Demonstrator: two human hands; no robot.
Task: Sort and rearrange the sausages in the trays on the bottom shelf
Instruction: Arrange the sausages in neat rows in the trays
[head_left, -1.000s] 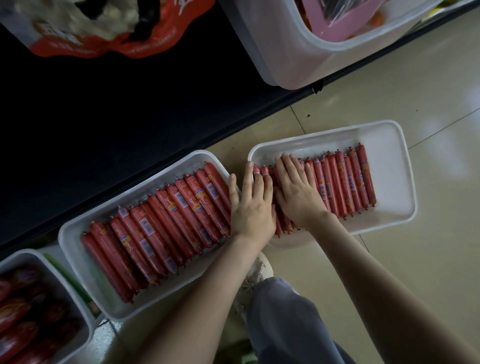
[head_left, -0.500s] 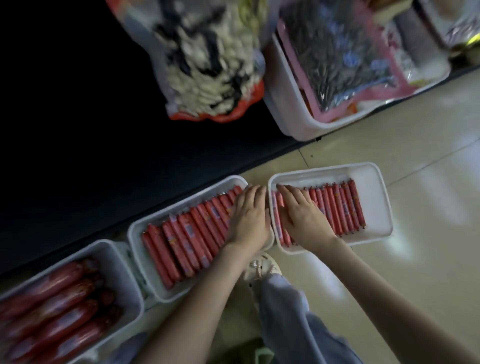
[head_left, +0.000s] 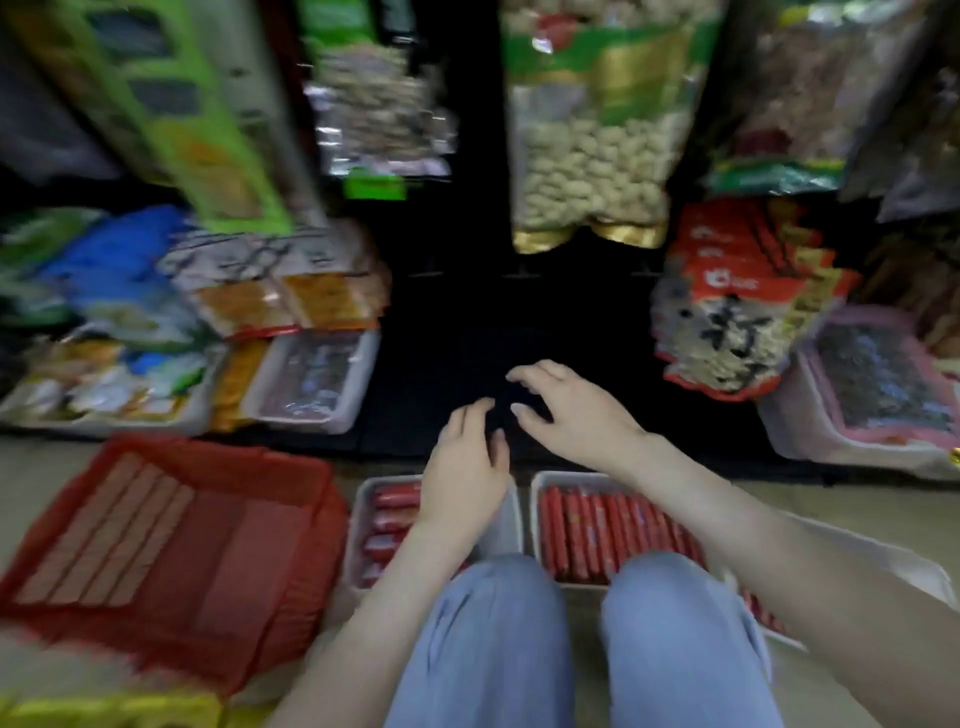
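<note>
Both sausage trays lie below, just behind the empty hands.

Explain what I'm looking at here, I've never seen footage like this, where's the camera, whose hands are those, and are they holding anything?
There is no machine. A person wears one wide-angle camera on the head, so you look down over their own arms and knees. The picture is blurred. The left hand and the right hand hang empty, fingers loosely spread, in front of a dark gap in the shelving. Below them, on the floor, stand white trays of red sausages. The left tray is partly hidden by the left arm, and the right tray has its sausages packed side by side. A red basket lies to the left. Bags of snacks fill the shelves behind.
</note>
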